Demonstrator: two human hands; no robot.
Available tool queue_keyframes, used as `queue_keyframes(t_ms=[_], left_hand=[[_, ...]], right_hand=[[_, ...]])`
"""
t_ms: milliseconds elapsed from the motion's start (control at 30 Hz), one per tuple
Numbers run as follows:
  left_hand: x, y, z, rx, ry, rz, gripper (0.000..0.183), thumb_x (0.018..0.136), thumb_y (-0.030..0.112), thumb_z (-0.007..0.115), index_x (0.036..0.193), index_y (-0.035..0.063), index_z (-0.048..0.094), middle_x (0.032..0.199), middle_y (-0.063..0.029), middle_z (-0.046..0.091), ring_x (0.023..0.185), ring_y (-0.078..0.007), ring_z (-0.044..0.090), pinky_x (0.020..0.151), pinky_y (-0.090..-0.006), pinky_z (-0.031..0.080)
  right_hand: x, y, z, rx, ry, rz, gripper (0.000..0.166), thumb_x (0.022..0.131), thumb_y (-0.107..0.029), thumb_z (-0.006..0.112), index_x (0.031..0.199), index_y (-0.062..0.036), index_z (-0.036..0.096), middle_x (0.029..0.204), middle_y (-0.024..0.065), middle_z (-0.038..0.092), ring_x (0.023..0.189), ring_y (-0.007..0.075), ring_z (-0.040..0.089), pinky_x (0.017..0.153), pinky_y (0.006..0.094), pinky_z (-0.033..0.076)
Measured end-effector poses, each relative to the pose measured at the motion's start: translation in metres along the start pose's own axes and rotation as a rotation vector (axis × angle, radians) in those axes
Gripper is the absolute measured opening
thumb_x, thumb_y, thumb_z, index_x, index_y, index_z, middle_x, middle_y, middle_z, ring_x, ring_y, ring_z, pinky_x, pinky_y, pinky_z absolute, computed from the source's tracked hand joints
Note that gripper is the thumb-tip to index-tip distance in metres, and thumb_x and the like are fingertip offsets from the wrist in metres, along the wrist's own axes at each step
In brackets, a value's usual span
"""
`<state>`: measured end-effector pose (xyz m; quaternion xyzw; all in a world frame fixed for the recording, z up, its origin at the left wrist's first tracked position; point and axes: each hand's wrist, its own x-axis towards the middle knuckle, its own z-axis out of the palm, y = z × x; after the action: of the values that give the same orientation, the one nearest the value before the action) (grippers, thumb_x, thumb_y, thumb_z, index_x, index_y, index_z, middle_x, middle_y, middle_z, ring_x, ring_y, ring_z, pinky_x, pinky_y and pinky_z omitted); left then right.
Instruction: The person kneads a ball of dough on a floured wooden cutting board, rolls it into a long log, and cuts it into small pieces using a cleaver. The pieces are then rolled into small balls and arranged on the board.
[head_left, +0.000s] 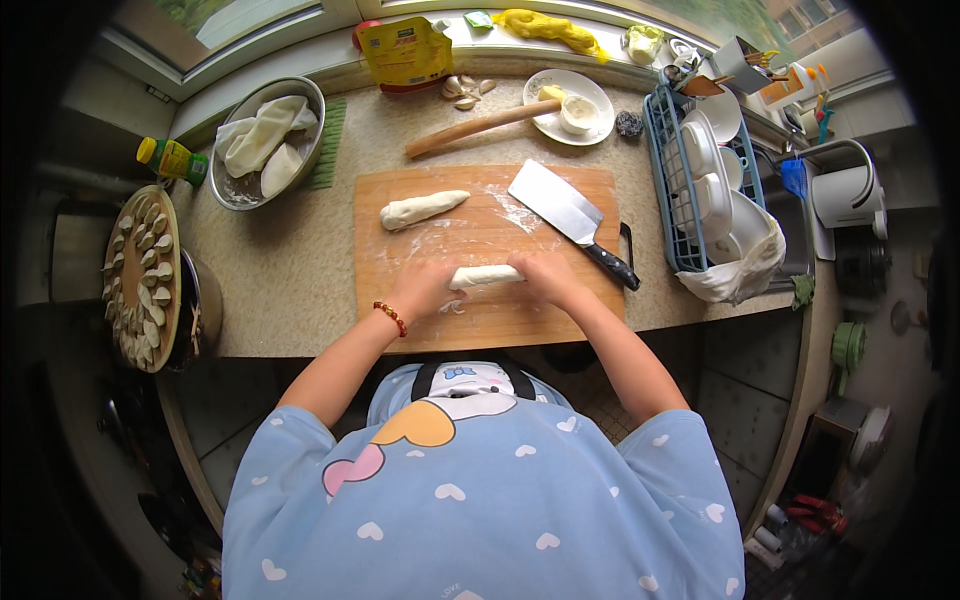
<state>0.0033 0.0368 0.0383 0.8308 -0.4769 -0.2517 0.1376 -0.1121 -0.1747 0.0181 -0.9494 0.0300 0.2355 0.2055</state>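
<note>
A short rope of white dough (487, 276) spans the gap between my two hands, low over the wooden cutting board (480, 330). My left hand (429, 286) grips its left end, and my right hand (546, 276) grips its right end; the fingertips are partly hidden. Farther back on the board lies a second dough roll (424, 209), thicker at its left end. To the right of it a cleaver (556, 202) rests flat, its black handle over the board's right side. Flour is smeared on the board around these things.
At the left are a metal bowl (217, 176) with dough and cloth, and a round board (142, 262) of dumplings. Behind the cutting board lie a rolling pin (480, 127), garlic cloves (459, 90) and a plate (551, 131). A blue dish rack (675, 217) stands right.
</note>
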Motion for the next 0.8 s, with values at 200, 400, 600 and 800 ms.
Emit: queue_keyframes(t_ms=[200, 400, 600, 800], left_hand=[[0.037, 0.009, 0.013, 0.133, 0.404, 0.055, 0.042, 0.087, 0.035, 0.057, 0.112, 0.0025, 0.058, 0.124, -0.0134, 0.052, 0.123, -0.0322, 0.042, 0.095, -0.045, 0.038], [0.057, 0.017, 0.065, 0.225, 0.52, 0.005, 0.053, 0.089, 0.019, 0.049, 0.138, 0.0015, 0.038, 0.147, -0.0165, 0.032, 0.139, -0.0346, 0.023, 0.112, -0.0453, 0.021], [-0.042, 0.037, 0.084, 0.006, 0.301, 0.019, 0.063, 0.09, 0.025, 0.05, 0.144, 0.0019, 0.027, 0.153, -0.0172, 0.02, 0.142, -0.0361, 0.016, 0.113, -0.0494, 0.016], [0.034, 0.019, 0.068, 0.24, 0.373, -0.119, 0.055, 0.092, 0.029, 0.043, 0.142, 0.0053, 0.036, 0.154, -0.0136, 0.02, 0.143, -0.0325, 0.014, 0.114, -0.0514, 0.011]], right_hand=[[0.013, -0.007, -0.009, 0.049, 0.67, -0.122, 0.031, 0.085, -0.024, 0.059, 0.111, -0.0085, 0.061, 0.119, 0.0125, 0.057, 0.113, 0.0325, 0.05, 0.095, 0.044, 0.04], [0.046, -0.034, 0.048, 0.146, 0.854, 0.101, 0.051, 0.091, -0.035, 0.05, 0.132, -0.0049, 0.048, 0.136, 0.0177, 0.046, 0.128, 0.0329, 0.04, 0.109, 0.0448, 0.027], [-0.042, -0.055, 0.082, 0.008, 0.576, 0.036, 0.06, 0.092, -0.041, 0.045, 0.142, -0.0087, 0.037, 0.146, 0.0186, 0.033, 0.138, 0.0371, 0.024, 0.111, 0.052, 0.017], [0.03, -0.033, 0.05, -0.016, 0.597, 0.192, 0.062, 0.094, -0.045, 0.04, 0.147, -0.0141, 0.029, 0.153, 0.0161, 0.021, 0.141, 0.0354, 0.016, 0.113, 0.0509, 0.01]])
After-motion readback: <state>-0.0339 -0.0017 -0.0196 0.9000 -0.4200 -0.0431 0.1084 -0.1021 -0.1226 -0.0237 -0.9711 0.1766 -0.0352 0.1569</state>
